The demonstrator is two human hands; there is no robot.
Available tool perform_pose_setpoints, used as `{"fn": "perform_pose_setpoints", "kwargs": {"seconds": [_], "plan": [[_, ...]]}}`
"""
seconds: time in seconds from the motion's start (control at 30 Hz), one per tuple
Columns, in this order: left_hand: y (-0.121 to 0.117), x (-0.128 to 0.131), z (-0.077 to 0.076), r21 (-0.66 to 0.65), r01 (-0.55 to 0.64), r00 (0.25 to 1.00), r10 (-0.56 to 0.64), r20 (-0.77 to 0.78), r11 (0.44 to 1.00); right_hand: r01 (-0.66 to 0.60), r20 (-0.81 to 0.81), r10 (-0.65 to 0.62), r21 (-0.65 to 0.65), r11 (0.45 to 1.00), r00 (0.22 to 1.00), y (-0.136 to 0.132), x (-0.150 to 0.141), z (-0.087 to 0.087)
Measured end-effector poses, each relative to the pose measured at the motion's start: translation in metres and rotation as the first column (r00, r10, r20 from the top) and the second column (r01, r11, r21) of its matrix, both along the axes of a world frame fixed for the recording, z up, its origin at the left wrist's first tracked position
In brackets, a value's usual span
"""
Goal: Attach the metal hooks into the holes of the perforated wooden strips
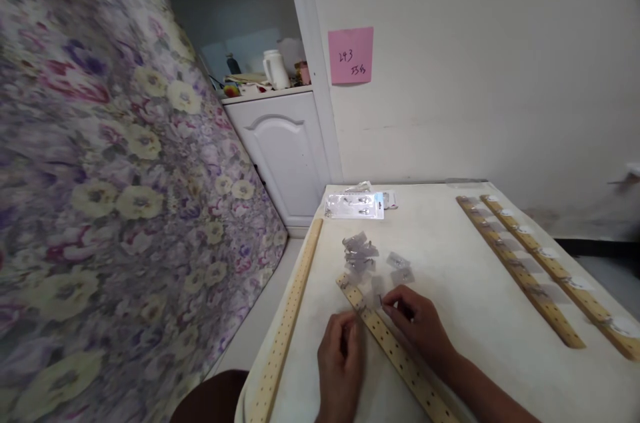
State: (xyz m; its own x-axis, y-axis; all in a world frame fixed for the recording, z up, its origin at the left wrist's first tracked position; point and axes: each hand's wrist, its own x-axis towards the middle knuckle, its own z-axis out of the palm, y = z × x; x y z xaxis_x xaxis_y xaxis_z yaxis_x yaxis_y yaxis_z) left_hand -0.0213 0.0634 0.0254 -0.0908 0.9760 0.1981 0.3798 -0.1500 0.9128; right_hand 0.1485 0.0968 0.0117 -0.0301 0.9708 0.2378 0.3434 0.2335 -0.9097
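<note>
My right hand pinches the edge of a small clear plastic square with a thin metal piece, like an adhesive hook. It is held just over the right edge of a light wooden strip with rows of holes, lying slantwise before me. To the left of that strip my left hand rests with curled fingers close to its edge; whatever is between the fingers is hidden. Beyond the strip's far end lies a pile of similar clear squares. Two loose squares lie right of the pile.
Another holed wooden strip runs along the table's left edge. At the right, two strips carry clear pieces along their length. Clear packaging lies at the back of the white table, near the wall. A floral curtain hangs left.
</note>
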Motion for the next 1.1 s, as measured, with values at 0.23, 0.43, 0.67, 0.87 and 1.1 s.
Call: {"fn": "perform_pose_setpoints", "kwargs": {"seconds": [0.23, 0.43, 0.67, 0.87, 1.1], "plan": [[-0.006, 0.013, 0.007, -0.102, 0.139, 0.988, -0.131, 0.082, 0.985, -0.207, -0.044, 0.218, 0.187, 0.96, 0.975, -0.013, -0.008, 0.0], [-0.005, 0.014, 0.004, -0.191, 0.131, 0.98, -0.099, 0.17, 0.973, -0.207, -0.103, 0.222, 0.143, 0.968, 0.969, -0.015, -0.006, 0.005], [-0.007, 0.015, 0.001, -0.303, 0.231, 0.966, -0.18, 0.187, 0.925, -0.152, -0.256, 0.117, -0.119, 0.981, 0.96, 0.003, 0.004, -0.001], [-0.009, 0.01, -0.009, -0.289, 0.229, 0.973, -0.211, 0.093, 0.93, -0.315, -0.351, 0.212, -0.269, 0.91, 0.912, 0.008, 0.008, -0.013], [-0.018, 0.006, -0.009, -0.21, 0.188, 0.975, -0.208, -0.082, 0.96, -0.176, -0.175, 0.122, -0.334, 0.926, 0.977, 0.002, 0.015, -0.021]]}}
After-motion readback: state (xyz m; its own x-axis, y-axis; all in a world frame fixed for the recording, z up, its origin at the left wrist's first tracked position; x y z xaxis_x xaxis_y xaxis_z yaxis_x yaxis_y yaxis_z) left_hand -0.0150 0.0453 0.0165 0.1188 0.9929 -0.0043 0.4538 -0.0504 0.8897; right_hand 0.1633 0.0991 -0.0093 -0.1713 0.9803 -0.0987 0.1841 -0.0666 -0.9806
